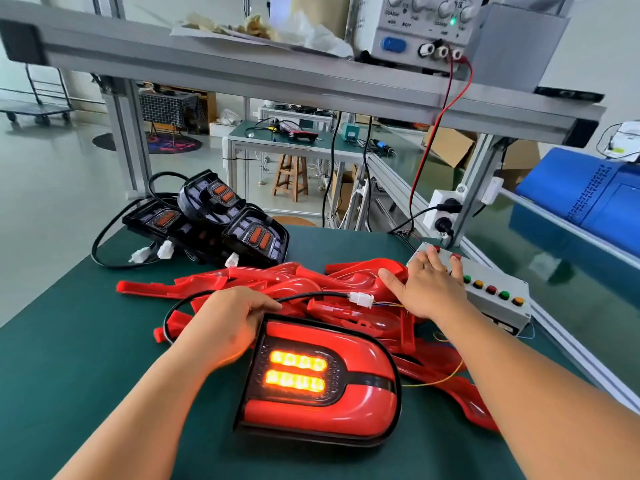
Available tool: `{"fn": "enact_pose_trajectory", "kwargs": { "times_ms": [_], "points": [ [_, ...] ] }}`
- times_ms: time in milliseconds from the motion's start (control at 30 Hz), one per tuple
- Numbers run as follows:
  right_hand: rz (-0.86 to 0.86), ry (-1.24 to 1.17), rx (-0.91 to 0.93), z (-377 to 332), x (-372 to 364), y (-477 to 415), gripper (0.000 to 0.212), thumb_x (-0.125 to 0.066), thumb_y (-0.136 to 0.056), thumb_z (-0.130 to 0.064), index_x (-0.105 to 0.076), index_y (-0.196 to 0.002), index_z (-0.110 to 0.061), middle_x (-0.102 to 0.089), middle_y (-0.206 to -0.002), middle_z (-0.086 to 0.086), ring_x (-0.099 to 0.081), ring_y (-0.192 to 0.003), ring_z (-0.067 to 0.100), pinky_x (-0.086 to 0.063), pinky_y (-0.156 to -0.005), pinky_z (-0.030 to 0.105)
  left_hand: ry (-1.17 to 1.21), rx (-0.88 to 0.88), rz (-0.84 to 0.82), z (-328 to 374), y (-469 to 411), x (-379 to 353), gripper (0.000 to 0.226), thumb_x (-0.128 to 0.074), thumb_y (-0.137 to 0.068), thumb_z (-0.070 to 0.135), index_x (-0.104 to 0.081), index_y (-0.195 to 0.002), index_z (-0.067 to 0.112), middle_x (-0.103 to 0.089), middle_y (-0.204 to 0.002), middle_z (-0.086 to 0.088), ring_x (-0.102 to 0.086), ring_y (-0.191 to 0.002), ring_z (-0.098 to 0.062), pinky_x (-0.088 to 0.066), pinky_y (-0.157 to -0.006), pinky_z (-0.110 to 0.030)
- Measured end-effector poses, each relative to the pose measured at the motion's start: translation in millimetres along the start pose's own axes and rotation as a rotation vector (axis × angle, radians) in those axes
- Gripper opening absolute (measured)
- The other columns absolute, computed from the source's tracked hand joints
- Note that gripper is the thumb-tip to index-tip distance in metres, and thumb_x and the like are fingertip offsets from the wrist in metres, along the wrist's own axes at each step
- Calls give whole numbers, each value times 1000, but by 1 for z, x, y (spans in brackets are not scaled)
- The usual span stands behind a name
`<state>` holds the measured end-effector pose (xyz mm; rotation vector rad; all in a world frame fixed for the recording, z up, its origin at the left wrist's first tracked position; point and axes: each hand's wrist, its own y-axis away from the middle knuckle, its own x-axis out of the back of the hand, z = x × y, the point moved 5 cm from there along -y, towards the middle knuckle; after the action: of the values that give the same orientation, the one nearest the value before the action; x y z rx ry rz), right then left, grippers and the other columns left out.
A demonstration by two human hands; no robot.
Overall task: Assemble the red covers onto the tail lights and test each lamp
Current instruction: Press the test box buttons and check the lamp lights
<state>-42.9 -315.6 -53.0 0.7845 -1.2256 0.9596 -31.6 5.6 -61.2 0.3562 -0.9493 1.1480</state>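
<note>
Green matting [86, 341] covers your bench, under an aluminium frame with a shelf overhead.

Far left, at the back: three bare tail lights [211, 199], black housings, stacked against each other, each showing two orange strips. Three white plugs [165, 250] lie at their front edge, with black cable looped round to the left.

Centre: a heap of loose red covers [263, 278], too overlapped to count, spreading from mid-bench to the right edge.

Your left hand [228, 320] grips the upper left corner of the lit tail light [322, 382], thumb over the top edge, fingers curled behind it. This one lamp wears its red cover and lies face up on the matting, nearest you, partly on the heap. Two amber bars [298, 370] glow in its dark window, and the red surround glows too. Its black cable arcs over the heap to one white connector [361, 300].

Your right hand [426, 289] lies palm down with fingers straight and spread on the far end of the grey control box [498, 306], fingertips at two red buttons. You cannot tell whether either is pressed. Five more buttons [491, 289] run in a row towards you: green, yellow, red, green, yellow.

Above right, on the shelf: one power supply [415, 32], green lamp lit, one red lead [433, 133] dropping from it.
</note>
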Motion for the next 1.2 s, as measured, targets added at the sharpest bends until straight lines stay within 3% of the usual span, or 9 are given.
{"fn": "enact_pose_trajectory", "kwargs": {
  "times_ms": [167,267,567,1000,1200],
  "points": [
    [-6,-25,-13,2,-5,1,109,10,-76,-82,-5,-156,-10,1,-165,7,17,-149,17,16,-116,49,35,14,4,-2,0,0,42,-54,-90,-3,-73,-104,31,-67,-116,9,-60,-109,-10,-40,-96,-18],
    [-3,-59,-22,2,-8,1,106,8,-77,-82,-3,-156,-12,5,-165,5,18,-149,19,14,-116,51,34,8,2,-3,0,-1,42,-54,-90,-2,-73,-105,32,-67,-117,9,-60,-106,-8,-41,-92,-16],
    [26,-106,-45,6,-10,7,100,2,-81,-81,-17,-155,-16,6,-165,1,1,-151,28,2,-115,56,75,-3,26,-3,2,-1,40,-54,-91,0,-74,-100,34,-68,-109,11,-58,-101,-7,-38,-88,-18],
    [-31,-90,6,2,-13,6,107,9,-72,-85,-2,-157,-21,15,-163,-5,7,-149,38,3,-117,54,64,-17,26,-8,-1,-4,44,-55,-90,0,-72,-95,40,-69,-111,10,-60,-106,-11,-43,-93,-24],
    [-29,-88,5,2,-13,8,101,5,-78,-83,-1,-157,-20,14,-164,-3,7,-150,38,2,-118,52,133,-30,29,-7,-2,-2,51,-54,-92,3,-63,-80,52,-65,-95,22,-59,-98,-2,-40,-87,-18]
  ]
}}
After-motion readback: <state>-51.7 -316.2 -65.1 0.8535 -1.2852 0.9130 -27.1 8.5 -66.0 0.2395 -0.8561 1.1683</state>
